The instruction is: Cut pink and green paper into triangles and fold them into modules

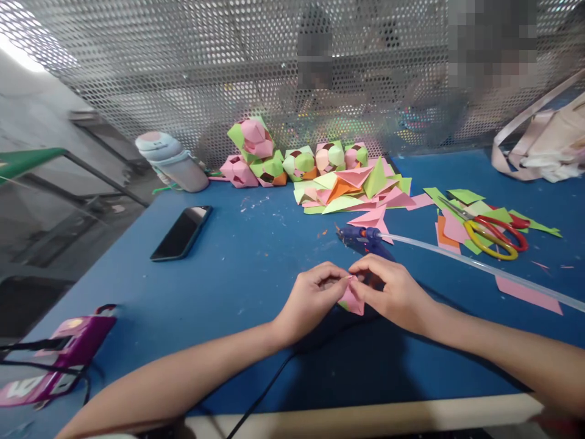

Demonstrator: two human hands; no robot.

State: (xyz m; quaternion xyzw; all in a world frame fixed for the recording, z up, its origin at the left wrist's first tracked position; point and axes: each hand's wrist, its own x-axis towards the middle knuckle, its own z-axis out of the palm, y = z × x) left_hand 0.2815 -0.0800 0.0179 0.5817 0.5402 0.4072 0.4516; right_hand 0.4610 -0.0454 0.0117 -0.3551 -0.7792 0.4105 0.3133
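Observation:
Both my hands meet over the middle of the blue table (247, 274). My left hand (313, 296) and my right hand (388, 286) pinch a small folded pink paper piece (351, 300) between their fingertips, fingers closed on it. A blue hot glue gun (363, 239) lies just behind my hands, with a long clear glue stick (479, 266) running out to the right. Further back lies a pile of folded pink, green and orange paper pieces (351, 190). A row of finished paper balls (292, 160) stands along the mesh.
Red and yellow scissors (493, 231) rest on paper scraps at the right. A black phone (181, 233) lies at the left, a pale bottle (171, 160) behind it. A purple pouch (68, 350) sits at the near left. A perforated metal screen (183, 73) closes the back.

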